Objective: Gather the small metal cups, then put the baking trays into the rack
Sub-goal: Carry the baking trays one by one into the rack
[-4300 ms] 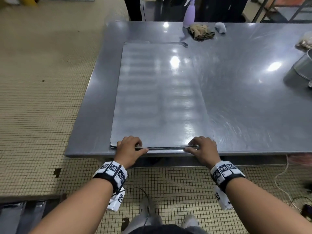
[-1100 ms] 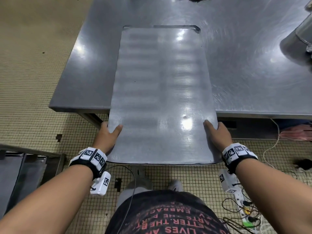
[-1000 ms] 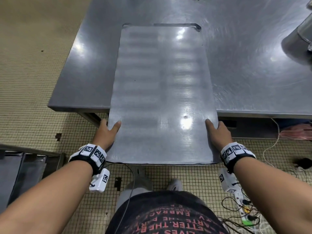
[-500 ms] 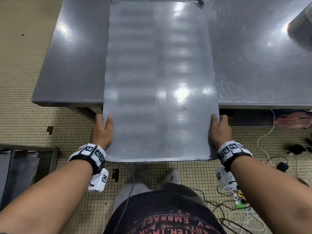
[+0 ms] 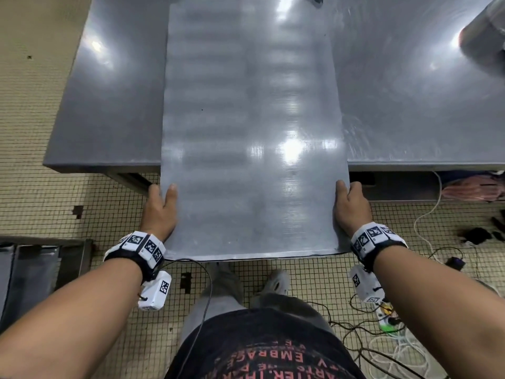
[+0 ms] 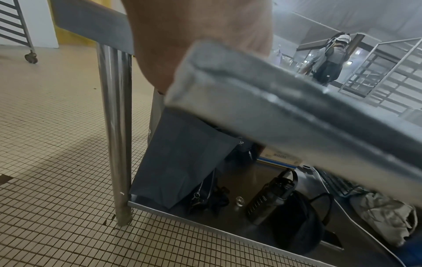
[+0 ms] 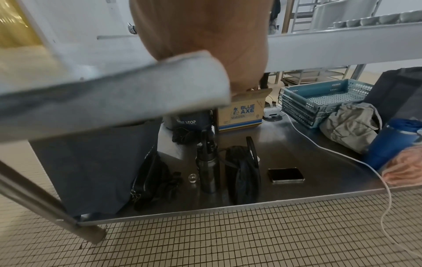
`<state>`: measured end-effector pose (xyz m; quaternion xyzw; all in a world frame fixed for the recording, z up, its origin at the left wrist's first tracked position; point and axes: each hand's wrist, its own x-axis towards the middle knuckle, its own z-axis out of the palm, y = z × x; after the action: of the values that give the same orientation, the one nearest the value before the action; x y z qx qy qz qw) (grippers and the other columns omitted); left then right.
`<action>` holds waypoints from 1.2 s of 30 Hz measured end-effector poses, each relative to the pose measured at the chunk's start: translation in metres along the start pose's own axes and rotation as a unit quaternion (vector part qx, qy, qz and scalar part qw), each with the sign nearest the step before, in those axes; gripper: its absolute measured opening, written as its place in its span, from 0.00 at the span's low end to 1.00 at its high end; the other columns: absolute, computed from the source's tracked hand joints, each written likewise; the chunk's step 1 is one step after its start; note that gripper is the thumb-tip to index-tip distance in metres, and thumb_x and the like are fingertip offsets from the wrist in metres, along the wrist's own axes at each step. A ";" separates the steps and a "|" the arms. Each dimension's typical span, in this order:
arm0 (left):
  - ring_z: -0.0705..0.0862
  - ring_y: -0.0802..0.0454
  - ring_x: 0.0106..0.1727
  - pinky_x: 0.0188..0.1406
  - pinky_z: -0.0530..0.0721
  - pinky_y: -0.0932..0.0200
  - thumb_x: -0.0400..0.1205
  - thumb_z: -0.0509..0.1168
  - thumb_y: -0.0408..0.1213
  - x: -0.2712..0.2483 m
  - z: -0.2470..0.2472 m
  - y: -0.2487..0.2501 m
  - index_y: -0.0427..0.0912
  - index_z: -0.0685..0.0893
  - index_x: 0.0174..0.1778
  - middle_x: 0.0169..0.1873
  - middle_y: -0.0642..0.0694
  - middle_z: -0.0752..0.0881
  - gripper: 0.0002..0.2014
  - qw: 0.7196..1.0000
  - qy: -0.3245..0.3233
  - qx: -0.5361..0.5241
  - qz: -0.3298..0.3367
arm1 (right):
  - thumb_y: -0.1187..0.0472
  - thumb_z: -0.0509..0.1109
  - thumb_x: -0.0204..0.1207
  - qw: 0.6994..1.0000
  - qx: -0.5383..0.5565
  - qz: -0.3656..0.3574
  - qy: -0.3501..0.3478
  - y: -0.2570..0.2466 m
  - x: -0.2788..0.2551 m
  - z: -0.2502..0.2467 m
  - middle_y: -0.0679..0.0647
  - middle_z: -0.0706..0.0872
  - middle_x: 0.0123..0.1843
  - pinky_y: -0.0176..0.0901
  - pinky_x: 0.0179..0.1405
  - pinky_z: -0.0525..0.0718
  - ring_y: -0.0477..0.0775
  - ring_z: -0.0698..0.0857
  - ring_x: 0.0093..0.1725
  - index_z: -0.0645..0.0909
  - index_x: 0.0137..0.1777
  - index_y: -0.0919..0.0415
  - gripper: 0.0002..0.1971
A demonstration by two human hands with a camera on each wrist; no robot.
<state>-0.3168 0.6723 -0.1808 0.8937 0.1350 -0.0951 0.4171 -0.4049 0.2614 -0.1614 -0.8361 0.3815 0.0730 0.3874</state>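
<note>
Your left hand [image 5: 159, 212] grips the left long edge of the baking tray [image 5: 251, 127] close to its near-left corner, thumb [image 5: 170, 193] lying on the top face and the other fingers hidden under the rim; the left wrist view shows the palm [image 6: 196, 36] wrapped over that rolled rim [image 6: 285, 106]. The tray lies flat and face up, its far part resting on the bench [image 5: 109, 91] and its near part overhanging the bench's front edge, out over the tiled floor [image 5: 35, 192]. Its far-right corner reaches almost to the top of the head view. Your right hand [image 5: 351, 207] holds the right long edge near the near-right corner in the same manner, thumb [image 5: 341, 190] on top, fingers curled beneath out of sight; the right wrist view shows the palm [image 7: 205, 36] over the rim [image 7: 128, 95]. Toward the bench's far-right corner a metal container [image 5: 483, 36] is partly cut off by the frame. On the lower shelf [image 7: 308, 162] beneath the bench stand a dark bottle [image 7: 207, 168], a cardboard box [image 7: 242, 112], stacked blue crates [image 7: 319, 97] and a phone [image 7: 285, 175]
</note>
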 end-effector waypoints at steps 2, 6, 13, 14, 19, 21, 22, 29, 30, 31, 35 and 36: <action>0.82 0.42 0.42 0.40 0.80 0.48 0.87 0.57 0.59 0.000 -0.003 0.002 0.42 0.72 0.50 0.43 0.41 0.84 0.21 1.000 0.002 0.004 -0.004 | 0.40 0.52 0.88 1.000 -0.007 -0.014 -0.010 -0.001 0.001 -0.004 0.59 0.82 0.50 0.50 0.46 0.74 0.60 0.81 0.44 0.70 0.58 0.62 0.23; 0.80 0.46 0.38 0.33 0.73 0.55 0.87 0.60 0.55 -0.012 -0.007 0.012 0.40 0.74 0.47 0.39 0.44 0.82 0.19 1.000 0.013 -0.002 -0.003 | 0.40 0.52 0.88 0.999 -0.021 -0.034 -0.022 0.003 0.001 -0.013 0.61 0.82 0.51 0.52 0.48 0.77 0.63 0.82 0.47 0.71 0.57 0.63 0.23; 0.78 0.49 0.34 0.30 0.72 0.58 0.88 0.61 0.52 -0.037 -0.015 0.027 0.35 0.79 0.47 0.39 0.40 0.83 0.20 0.999 0.043 0.002 -0.001 | 0.41 0.57 0.87 0.998 0.008 -0.063 -0.014 0.005 -0.005 -0.031 0.55 0.82 0.47 0.49 0.45 0.76 0.55 0.82 0.43 0.75 0.53 0.62 0.22; 0.77 0.49 0.34 0.30 0.71 0.59 0.88 0.61 0.51 -0.039 -0.017 0.031 0.35 0.79 0.47 0.39 0.40 0.83 0.20 0.999 0.053 0.003 0.002 | 0.42 0.57 0.86 0.997 0.007 -0.075 -0.009 0.001 -0.004 -0.035 0.55 0.83 0.47 0.48 0.45 0.75 0.56 0.82 0.44 0.76 0.53 0.63 0.22; 0.79 0.45 0.39 0.32 0.72 0.60 0.88 0.62 0.51 -0.037 -0.029 0.054 0.33 0.81 0.48 0.40 0.40 0.84 0.20 0.996 0.089 -0.025 0.013 | 0.43 0.57 0.86 0.990 -0.005 -0.138 0.008 -0.033 0.013 -0.057 0.58 0.82 0.52 0.49 0.51 0.74 0.61 0.81 0.51 0.77 0.57 0.65 0.23; 0.79 0.43 0.39 0.32 0.72 0.58 0.88 0.63 0.50 -0.032 -0.036 0.062 0.30 0.81 0.48 0.41 0.37 0.84 0.22 0.993 0.110 -0.029 0.023 | 0.44 0.57 0.87 0.987 -0.006 -0.161 0.015 -0.051 0.021 -0.062 0.58 0.82 0.51 0.49 0.49 0.72 0.61 0.80 0.50 0.77 0.54 0.64 0.21; 0.80 0.42 0.40 0.33 0.72 0.55 0.87 0.63 0.50 -0.028 -0.041 0.066 0.29 0.81 0.47 0.41 0.35 0.85 0.22 0.992 0.121 -0.035 0.025 | 0.44 0.57 0.87 0.985 -0.004 -0.173 0.020 -0.062 0.025 -0.064 0.59 0.83 0.50 0.48 0.48 0.72 0.61 0.80 0.49 0.77 0.53 0.64 0.21; 0.81 0.41 0.41 0.37 0.72 0.53 0.87 0.63 0.52 0.016 -0.100 0.099 0.38 0.78 0.42 0.34 0.47 0.81 0.19 0.982 0.177 -0.058 0.041 | 0.44 0.58 0.86 0.968 0.014 -0.246 0.048 -0.165 0.055 -0.060 0.60 0.83 0.45 0.48 0.43 0.69 0.62 0.79 0.44 0.77 0.48 0.65 0.22; 0.81 0.40 0.42 0.38 0.71 0.52 0.87 0.63 0.52 0.023 -0.111 0.106 0.38 0.78 0.42 0.34 0.47 0.81 0.19 0.979 0.190 -0.054 0.044 | 0.44 0.58 0.86 0.965 0.021 -0.258 0.049 -0.183 0.059 -0.059 0.59 0.83 0.44 0.48 0.42 0.69 0.63 0.79 0.44 0.77 0.47 0.65 0.22; 0.81 0.39 0.42 0.38 0.70 0.52 0.87 0.63 0.51 0.029 -0.122 0.114 0.37 0.78 0.41 0.33 0.47 0.80 0.19 0.976 0.206 -0.053 0.052 | 0.44 0.58 0.86 0.961 0.029 -0.271 0.050 -0.202 0.063 -0.059 0.59 0.83 0.43 0.48 0.42 0.70 0.63 0.80 0.44 0.77 0.46 0.64 0.22; 0.82 0.31 0.46 0.39 0.69 0.51 0.85 0.66 0.54 0.052 -0.165 0.135 0.29 0.81 0.45 0.40 0.30 0.84 0.26 0.955 0.281 -0.064 0.074 | 0.44 0.61 0.84 0.939 0.065 -0.330 0.063 -0.274 0.071 -0.060 0.56 0.80 0.35 0.50 0.36 0.68 0.61 0.78 0.37 0.74 0.38 0.62 0.22; 0.81 0.33 0.43 0.38 0.69 0.51 0.83 0.66 0.57 0.055 -0.176 0.140 0.30 0.80 0.44 0.38 0.32 0.83 0.27 0.949 0.297 -0.071 0.077 | 0.43 0.62 0.83 0.933 0.073 -0.346 0.064 -0.291 0.071 -0.061 0.56 0.79 0.34 0.51 0.33 0.67 0.59 0.76 0.35 0.73 0.36 0.62 0.22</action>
<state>-0.2100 0.7308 0.0156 0.8572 0.1897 0.2172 0.4266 -0.1636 0.2960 0.0228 -0.8887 0.0974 -0.1472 0.4231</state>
